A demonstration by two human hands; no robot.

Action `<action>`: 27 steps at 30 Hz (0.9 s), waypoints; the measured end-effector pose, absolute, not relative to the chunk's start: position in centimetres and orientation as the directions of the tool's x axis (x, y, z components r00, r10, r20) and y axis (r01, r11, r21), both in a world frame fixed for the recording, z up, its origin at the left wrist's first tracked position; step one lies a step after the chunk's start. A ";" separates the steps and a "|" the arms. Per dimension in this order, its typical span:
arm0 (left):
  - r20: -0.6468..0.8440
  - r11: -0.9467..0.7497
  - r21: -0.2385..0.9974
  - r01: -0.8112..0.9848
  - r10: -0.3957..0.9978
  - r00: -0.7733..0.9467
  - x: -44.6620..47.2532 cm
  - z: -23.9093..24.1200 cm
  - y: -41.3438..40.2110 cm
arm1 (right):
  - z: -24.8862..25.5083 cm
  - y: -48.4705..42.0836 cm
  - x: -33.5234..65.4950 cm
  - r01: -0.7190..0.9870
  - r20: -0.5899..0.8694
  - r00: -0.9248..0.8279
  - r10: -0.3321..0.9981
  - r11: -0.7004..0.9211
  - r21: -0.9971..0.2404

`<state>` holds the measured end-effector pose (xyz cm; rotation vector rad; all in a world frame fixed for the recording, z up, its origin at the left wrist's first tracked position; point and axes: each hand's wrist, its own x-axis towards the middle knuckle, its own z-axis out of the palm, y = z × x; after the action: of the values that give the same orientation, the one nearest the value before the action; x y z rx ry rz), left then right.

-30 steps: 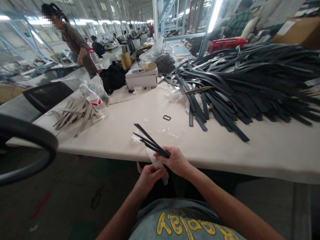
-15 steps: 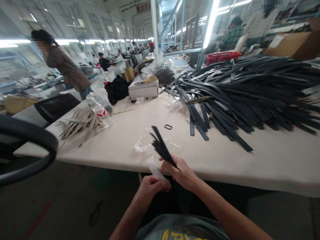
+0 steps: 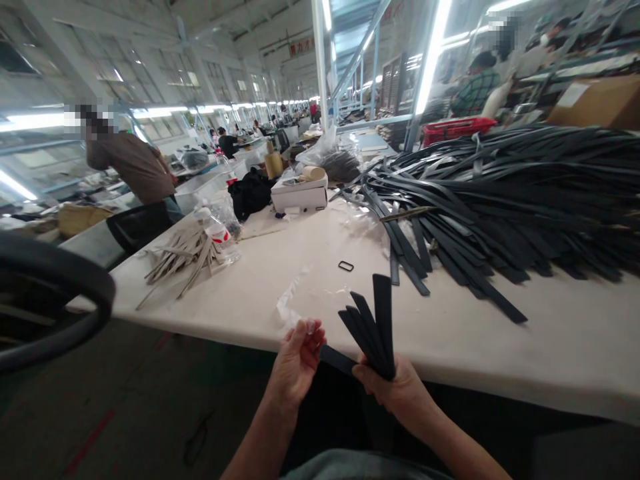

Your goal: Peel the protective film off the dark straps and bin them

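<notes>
My right hand [image 3: 403, 393] is closed around several flat black straps [image 3: 373, 327], fanned out above the table's front edge. One of them points left, its end close to the fingers of my left hand [image 3: 296, 367]. That left hand is closed in a pinch on clear plastic film [image 3: 289, 308], which hangs over the table beyond the fingertips. Whether the film in the fingers joins the piece lying behind is hard to tell. A black rectangular ring [image 3: 346, 266] lies flat on the table past the straps.
A large heap of black straps [image 3: 480, 200] covers the table's right side. Beige strips [image 3: 187, 257] and a plastic bottle [image 3: 225, 243] lie at left. Farther back are a white box [image 3: 300, 195] and a black bag [image 3: 251, 193]. A person [image 3: 130, 163] stands beyond the left edge.
The straps in my right hand have spread into a fan, one now pointing left. My left hand has risen with the film. The view has shifted, and the person at left has turned.
</notes>
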<state>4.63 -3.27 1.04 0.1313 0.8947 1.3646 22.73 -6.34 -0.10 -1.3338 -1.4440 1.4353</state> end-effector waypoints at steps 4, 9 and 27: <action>-0.432 0.256 0.591 -0.765 0.901 -0.032 5.3 1.1 -3.9 | -0.3 -6.3 22.9 0.251 -0.036 -0.097 0.995 -0.011 -0.968; -0.415 0.264 0.604 -0.752 0.910 -0.013 6.1 0.9 -4.4 | -0.3 -6.1 22.9 0.339 0.100 -0.056 0.993 0.113 -0.934; -0.317 0.116 0.734 -0.669 0.930 -0.187 4.4 0.4 -4.4 | -0.1 -6.8 24.3 0.223 -0.281 -0.533 0.798 -0.188 -0.957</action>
<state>4.41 -4.43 0.43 0.3584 0.9644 1.4875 24.28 -6.79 -0.09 -1.1806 -1.6455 1.7688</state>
